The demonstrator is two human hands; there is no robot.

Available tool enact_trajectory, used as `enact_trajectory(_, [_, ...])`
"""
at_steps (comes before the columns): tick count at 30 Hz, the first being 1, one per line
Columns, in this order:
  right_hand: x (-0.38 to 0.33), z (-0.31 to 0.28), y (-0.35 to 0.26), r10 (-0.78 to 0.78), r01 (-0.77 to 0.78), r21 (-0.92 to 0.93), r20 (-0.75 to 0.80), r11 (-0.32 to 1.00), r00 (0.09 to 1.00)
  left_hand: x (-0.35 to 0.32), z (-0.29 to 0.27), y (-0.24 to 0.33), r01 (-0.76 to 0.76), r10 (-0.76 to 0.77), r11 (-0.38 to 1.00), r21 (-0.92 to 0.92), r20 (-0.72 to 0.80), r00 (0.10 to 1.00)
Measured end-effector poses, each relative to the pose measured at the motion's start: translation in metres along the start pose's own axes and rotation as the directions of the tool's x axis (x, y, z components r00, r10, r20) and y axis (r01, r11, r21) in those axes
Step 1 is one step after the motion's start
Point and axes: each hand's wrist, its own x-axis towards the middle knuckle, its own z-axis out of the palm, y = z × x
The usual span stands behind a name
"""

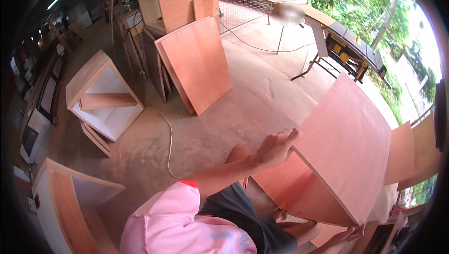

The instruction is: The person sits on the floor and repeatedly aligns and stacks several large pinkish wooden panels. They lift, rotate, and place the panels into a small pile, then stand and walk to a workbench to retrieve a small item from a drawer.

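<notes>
Holding the wooden box (348,146), you grasp its left corner with your left hand (278,148), its near corner with your right hand (351,235)

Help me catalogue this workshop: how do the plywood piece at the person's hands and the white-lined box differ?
The plywood piece shows reddish-brown faces; the white-lined box has white inner faces. The left hand and right hand are on the plywood piece; neither touches the white-lined box. Both show brown wood surfaces.
</notes>
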Motion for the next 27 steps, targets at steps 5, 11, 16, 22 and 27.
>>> enact_trajectory(5, [0.018,-0.017,-0.007,0.003,0.035,-0.241,0.154,0.97,0.988,0.016,-0.003,0.005,0.019,-0.073,0.984,0.174,0.309,0.948])
enact_trajectory(11, [0.053,-0.028,-0.021,-0.067,0.254,-0.43,0.404,0.866,0.912,0.02,0.006,0.01,-0.051,-0.086,0.949,0.311,0.411,0.908])
enact_trajectory(16, [0.045,-0.024,-0.015,0.003,0.13,-0.381,0.33,0.915,0.944,0.021,0.019,0.008,-0.246,0.156,0.86,0.447,0.229,0.961])
enact_trajectory(22, [0.024,-0.012,0.005,-0.035,0.084,-0.189,0.251,0.978,0.967,0.024,0.014,0.017,0.097,-0.235,0.95,0.296,0.478,0.846])
enact_trajectory(27, [0.022,-0.006,-0.007,-0.083,0.141,-0.222,0.253,0.965,0.964,0.026,0.01,0.025,-0.231,0.085,0.804,0.549,0.278,0.957])
